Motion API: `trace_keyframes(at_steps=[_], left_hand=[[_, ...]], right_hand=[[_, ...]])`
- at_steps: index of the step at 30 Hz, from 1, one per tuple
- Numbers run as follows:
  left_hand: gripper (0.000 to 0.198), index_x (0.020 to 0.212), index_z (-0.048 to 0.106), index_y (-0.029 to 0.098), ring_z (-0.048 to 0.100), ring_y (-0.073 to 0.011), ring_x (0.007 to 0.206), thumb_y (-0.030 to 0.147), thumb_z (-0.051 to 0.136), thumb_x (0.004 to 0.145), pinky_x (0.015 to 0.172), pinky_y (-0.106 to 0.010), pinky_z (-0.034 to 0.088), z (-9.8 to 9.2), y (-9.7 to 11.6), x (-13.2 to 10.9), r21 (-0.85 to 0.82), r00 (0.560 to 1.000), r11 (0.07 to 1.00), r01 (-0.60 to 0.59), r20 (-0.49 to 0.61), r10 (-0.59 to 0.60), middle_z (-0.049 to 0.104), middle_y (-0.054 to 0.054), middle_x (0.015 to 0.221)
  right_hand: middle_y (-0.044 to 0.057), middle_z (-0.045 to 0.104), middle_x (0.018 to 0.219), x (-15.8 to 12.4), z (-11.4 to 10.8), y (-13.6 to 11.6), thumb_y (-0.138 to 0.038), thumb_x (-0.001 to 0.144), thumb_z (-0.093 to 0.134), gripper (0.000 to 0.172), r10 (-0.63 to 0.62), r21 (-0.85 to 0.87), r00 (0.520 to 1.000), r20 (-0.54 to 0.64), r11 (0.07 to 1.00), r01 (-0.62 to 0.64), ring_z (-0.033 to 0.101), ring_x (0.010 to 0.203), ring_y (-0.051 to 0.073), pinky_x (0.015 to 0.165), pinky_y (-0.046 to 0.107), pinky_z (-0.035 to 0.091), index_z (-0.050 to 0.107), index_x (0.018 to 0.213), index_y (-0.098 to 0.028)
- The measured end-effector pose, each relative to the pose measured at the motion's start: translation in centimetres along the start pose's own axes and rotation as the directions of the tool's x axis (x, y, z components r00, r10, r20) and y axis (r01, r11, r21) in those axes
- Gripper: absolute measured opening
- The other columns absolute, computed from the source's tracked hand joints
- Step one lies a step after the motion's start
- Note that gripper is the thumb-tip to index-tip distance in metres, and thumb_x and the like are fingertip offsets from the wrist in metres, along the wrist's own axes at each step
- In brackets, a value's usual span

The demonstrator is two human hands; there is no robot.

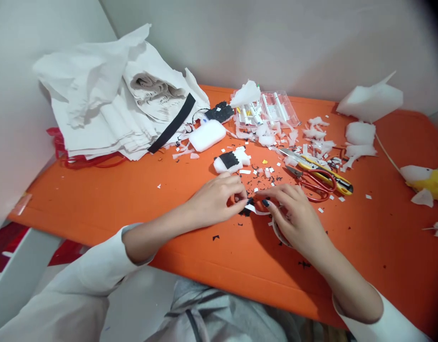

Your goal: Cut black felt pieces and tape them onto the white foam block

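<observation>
My left hand (221,197) is closed in a pinch, its fingertips on the end of a thin white tape strip (261,211) beside a small black piece (245,212). Opposite it, my right hand (295,213) curls over a roll of white tape (281,233), mostly hidden under the palm. The right thumb and forefinger are bent close to the strip. Just beyond my left hand lies a white foam-like piece (219,165) with a black patch (228,160) on top. Red-handled scissors (317,186) and a yellow utility knife (324,173) lie beyond my right hand.
A large stack of white sheets (108,109) with a black strip (172,123) fills the back left. A clear case of markers (279,107) stands at the back. White and black scraps litter the orange table (140,194). A yellow-and-white figure (423,180) is at right.
</observation>
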State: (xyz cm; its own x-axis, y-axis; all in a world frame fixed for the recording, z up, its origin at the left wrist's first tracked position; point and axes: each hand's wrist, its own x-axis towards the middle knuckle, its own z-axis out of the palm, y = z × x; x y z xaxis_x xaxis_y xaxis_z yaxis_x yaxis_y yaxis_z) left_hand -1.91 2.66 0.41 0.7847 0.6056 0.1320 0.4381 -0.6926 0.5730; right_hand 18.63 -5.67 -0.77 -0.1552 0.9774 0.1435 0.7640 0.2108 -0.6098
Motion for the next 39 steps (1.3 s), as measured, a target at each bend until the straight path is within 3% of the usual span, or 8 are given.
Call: trace_keyframes(at_steps=[5, 8, 11, 15, 19, 31, 36, 39], left_hand=[[0.015, 0.081, 0.065, 0.016, 0.055, -0.0175, 0.088, 0.024, 0.057, 0.091, 0.083, -0.029, 0.044, 0.1, 0.1, 0.0, -0.080, 0.992, 0.995, -0.060, -0.114, 0.051, 0.063, -0.004, 0.082], [0.016, 0.085, 0.069, 0.017, 0.055, -0.0172, 0.086, 0.025, 0.057, 0.092, 0.082, -0.029, 0.044, 0.1, 0.0, 0.0, -0.062, 0.989, 0.995, -0.083, -0.124, 0.074, 0.063, -0.004, 0.080], [0.021, 0.083, 0.069, 0.016, 0.053, -0.0176, 0.082, 0.025, 0.054, 0.093, 0.078, -0.030, 0.043, 0.0, -0.4, 0.0, 0.055, 0.986, 0.997, -0.057, -0.151, 0.065, 0.064, -0.005, 0.081], [0.028, 0.075, 0.066, 0.014, 0.047, -0.0169, 0.075, 0.023, 0.048, 0.095, 0.070, -0.029, 0.039, -0.5, -1.1, 0.1, 0.189, 0.961, 0.982, 0.015, -0.272, 0.038, 0.062, -0.006, 0.077], [0.030, 0.070, 0.062, 0.015, 0.043, -0.0161, 0.072, 0.023, 0.047, 0.095, 0.066, -0.028, 0.037, -0.8, -1.2, 0.1, 0.204, 0.951, 0.979, 0.025, -0.306, 0.040, 0.060, -0.005, 0.075], [0.026, 0.073, 0.063, 0.015, 0.045, -0.0164, 0.075, 0.022, 0.049, 0.094, 0.068, -0.029, 0.037, -0.6, -1.1, -0.1, 0.210, 0.958, 0.978, 0.016, -0.285, 0.045, 0.061, -0.004, 0.078], [0.025, 0.080, 0.066, 0.016, 0.047, -0.0191, 0.080, 0.024, 0.047, 0.095, 0.071, -0.031, 0.039, -0.6, -1.1, -0.1, 0.199, 0.971, 0.979, 0.037, -0.239, 0.012, 0.062, -0.006, 0.082], [0.022, 0.091, 0.067, 0.016, 0.051, -0.0209, 0.091, 0.025, 0.048, 0.095, 0.081, -0.033, 0.042, -0.2, -0.7, -0.1, 0.077, 0.990, 0.997, 0.030, -0.137, -0.019, 0.064, -0.006, 0.092]], right_hand=[[0.003, 0.065, 0.100, 1.3, -0.5, -0.1, -0.032, 0.097, 0.049, 0.016, -0.022, 0.153, 0.983, 0.180, 0.988, -0.006, 0.053, 0.096, 0.022, 0.086, 0.038, 0.039, 0.064, 0.094, -0.025], [0.002, 0.060, 0.089, 2.6, -1.2, -0.1, -0.029, 0.097, 0.045, 0.020, -0.040, 0.180, 0.964, 0.264, 0.984, -0.008, 0.053, 0.089, 0.020, 0.083, 0.035, 0.040, 0.055, 0.082, -0.022], [0.002, 0.053, 0.083, 4.0, -2.0, 0.2, -0.026, 0.097, 0.038, 0.023, -0.087, 0.128, 0.923, 0.375, 0.991, 0.041, 0.050, 0.086, 0.020, 0.081, 0.035, 0.041, 0.045, 0.076, -0.021], [0.005, 0.051, 0.085, 5.5, -2.0, 0.9, -0.024, 0.094, 0.039, 0.020, -0.086, -0.038, 0.885, 0.458, 0.993, 0.116, 0.047, 0.087, 0.022, 0.081, 0.038, 0.039, 0.044, 0.075, -0.021], [0.007, 0.052, 0.090, 5.8, -1.0, 1.2, -0.023, 0.094, 0.040, 0.018, -0.128, -0.096, 0.891, 0.436, 0.978, 0.187, 0.046, 0.090, 0.023, 0.082, 0.037, 0.040, 0.048, 0.078, -0.021], [0.008, 0.051, 0.091, 5.4, -0.2, 1.3, -0.024, 0.094, 0.043, 0.019, -0.120, -0.157, 0.911, 0.394, 0.968, 0.195, 0.045, 0.089, 0.024, 0.082, 0.038, 0.041, 0.054, 0.079, -0.020], [0.006, 0.052, 0.090, 5.3, -1.7, 1.3, -0.026, 0.094, 0.043, 0.019, -0.115, -0.026, 0.914, 0.388, 0.990, 0.136, 0.047, 0.091, 0.023, 0.086, 0.037, 0.040, 0.051, 0.077, -0.021], [0.005, 0.052, 0.092, 4.2, -2.8, 0.8, -0.027, 0.096, 0.040, 0.019, -0.113, 0.028, 0.935, 0.336, 0.994, 0.110, 0.046, 0.092, 0.023, 0.085, 0.038, 0.039, 0.050, 0.080, -0.022]])
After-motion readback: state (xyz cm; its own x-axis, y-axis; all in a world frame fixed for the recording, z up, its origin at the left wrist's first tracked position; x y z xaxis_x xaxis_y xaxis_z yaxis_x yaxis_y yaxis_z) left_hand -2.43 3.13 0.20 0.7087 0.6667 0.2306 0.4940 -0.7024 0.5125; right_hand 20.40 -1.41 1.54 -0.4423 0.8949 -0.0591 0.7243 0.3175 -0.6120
